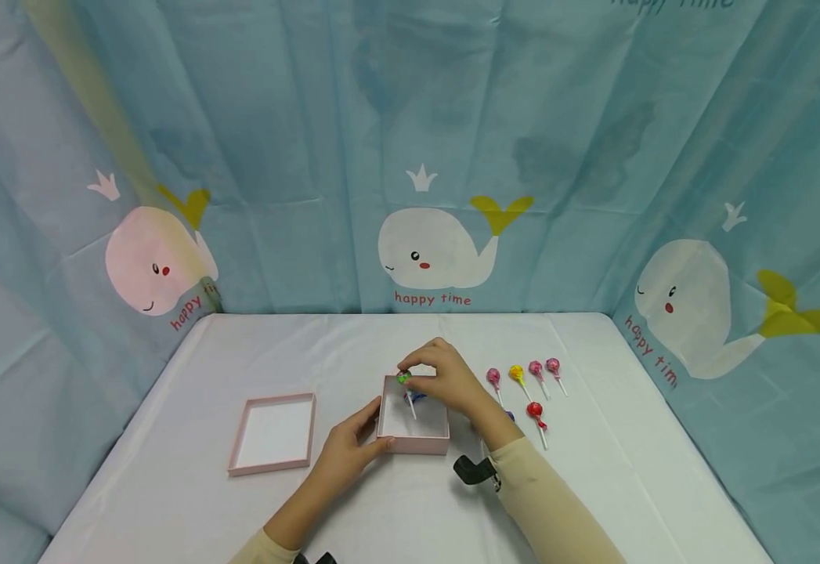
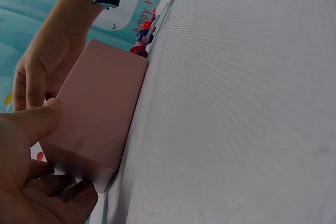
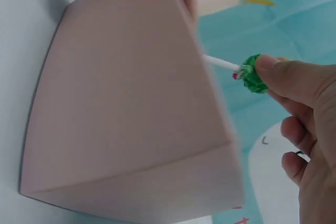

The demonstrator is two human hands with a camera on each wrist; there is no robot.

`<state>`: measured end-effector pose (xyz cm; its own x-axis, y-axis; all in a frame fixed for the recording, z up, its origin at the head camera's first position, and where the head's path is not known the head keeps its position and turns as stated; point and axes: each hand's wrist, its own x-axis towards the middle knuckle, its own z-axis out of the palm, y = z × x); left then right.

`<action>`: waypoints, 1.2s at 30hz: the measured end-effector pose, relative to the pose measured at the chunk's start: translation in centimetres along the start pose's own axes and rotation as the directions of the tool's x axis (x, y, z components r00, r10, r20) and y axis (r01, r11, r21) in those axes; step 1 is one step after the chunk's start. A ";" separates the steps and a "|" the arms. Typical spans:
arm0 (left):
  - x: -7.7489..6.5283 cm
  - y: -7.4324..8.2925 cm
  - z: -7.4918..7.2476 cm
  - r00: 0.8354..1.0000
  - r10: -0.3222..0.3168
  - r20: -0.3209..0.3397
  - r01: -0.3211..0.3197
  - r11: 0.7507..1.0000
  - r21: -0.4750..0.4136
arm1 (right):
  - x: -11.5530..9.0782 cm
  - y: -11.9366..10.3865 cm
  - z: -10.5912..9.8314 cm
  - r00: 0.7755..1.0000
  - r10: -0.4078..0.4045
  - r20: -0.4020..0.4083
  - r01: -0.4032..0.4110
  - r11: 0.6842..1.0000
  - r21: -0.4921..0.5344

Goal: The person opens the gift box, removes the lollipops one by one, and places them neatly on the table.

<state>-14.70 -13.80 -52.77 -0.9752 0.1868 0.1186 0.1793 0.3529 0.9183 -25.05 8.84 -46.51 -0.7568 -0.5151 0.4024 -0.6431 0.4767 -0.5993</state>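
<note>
A pink square box (image 1: 418, 445) with a white inside stands on the table, its top uncovered. My left hand (image 1: 350, 448) holds it at the left side, the thumb by the front left corner; the left wrist view shows the fingers bent around the box's end. Between thumb and fingers, my right hand (image 1: 445, 378) pinches a green-wrapped lollipop (image 3: 254, 74) by its candy head over the box, white stick slanting down. Inside the box lies something blue-wrapped (image 1: 418, 396), partly hidden by the right hand and the green lollipop.
A shallow pink lid (image 1: 311, 429) lies left of the box. Right of it are several lollipops, among them a yellow one (image 1: 518, 374) and a red one (image 1: 535, 410); the right forearm partly covers a blue one (image 1: 511, 416). A whale-print curtain (image 1: 297, 157) surrounds the table.
</note>
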 end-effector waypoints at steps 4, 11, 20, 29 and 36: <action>0.0 0.0 0.1 1.000 -0.005 -0.007 0.005 1.000 0.010 | -0.5 -0.5 -0.9 0.999 0.032 -0.040 -0.031 0.999 0.023; -0.1 -0.1 0.1 1.000 -0.004 -0.009 0.004 1.000 -0.003 | -1.3 -1.1 -2.2 0.991 0.075 -0.112 -0.067 0.995 0.069; 0.0 -0.2 0.2 1.000 -0.007 -0.012 0.007 1.000 -0.003 | -3.1 -2.1 -4.8 0.978 0.083 -0.193 -0.070 0.995 0.075; 0.0 -0.2 0.0 1.000 -0.016 -0.011 0.016 1.000 -0.013 | -5.1 -2.2 -7.0 0.967 0.023 -0.253 -0.012 0.999 0.047; -0.1 -0.2 0.2 1.000 -0.028 -0.007 0.028 0.999 -0.018 | -7.2 -1.7 -8.2 0.949 0.074 -0.308 -0.047 0.995 0.093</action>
<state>-14.60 -13.74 -53.01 -0.9807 0.1706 0.0952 0.1495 0.3413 0.9280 -19.45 17.55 -42.73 -0.8013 -0.2342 0.5505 -0.5930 0.4319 -0.6795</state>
